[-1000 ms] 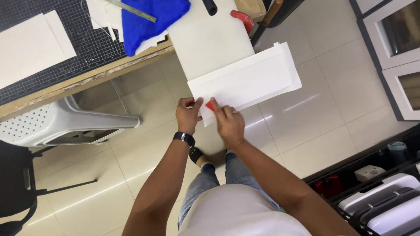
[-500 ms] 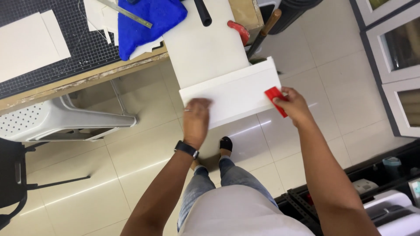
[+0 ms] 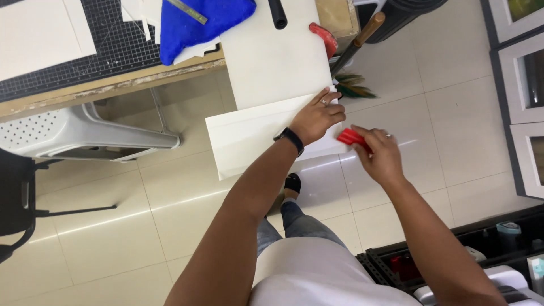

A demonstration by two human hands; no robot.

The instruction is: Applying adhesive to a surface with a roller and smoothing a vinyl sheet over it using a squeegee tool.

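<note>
A large white board [image 3: 249,133] hangs off the edge of the workbench, folded along its length. My left hand [image 3: 316,116], with a black watch on the wrist, presses flat on the board's right end near the fold. My right hand [image 3: 381,153] holds a small red tool [image 3: 352,137] at the board's right edge, just beside my left hand.
A dark cutting mat [image 3: 68,54] covers the wooden bench [image 3: 107,88], with a blue cloth [image 3: 198,25] and a metal ruler [image 3: 190,11] on it. A grey plastic chair [image 3: 85,133] stands underneath. A wooden-handled brush [image 3: 360,42] leans at right; storage boxes [image 3: 493,266] sit at lower right.
My left hand slid from the board's left part to its right end. My right hand with the red tool stayed at the right edge, while the view shifted so the board sits further left.
</note>
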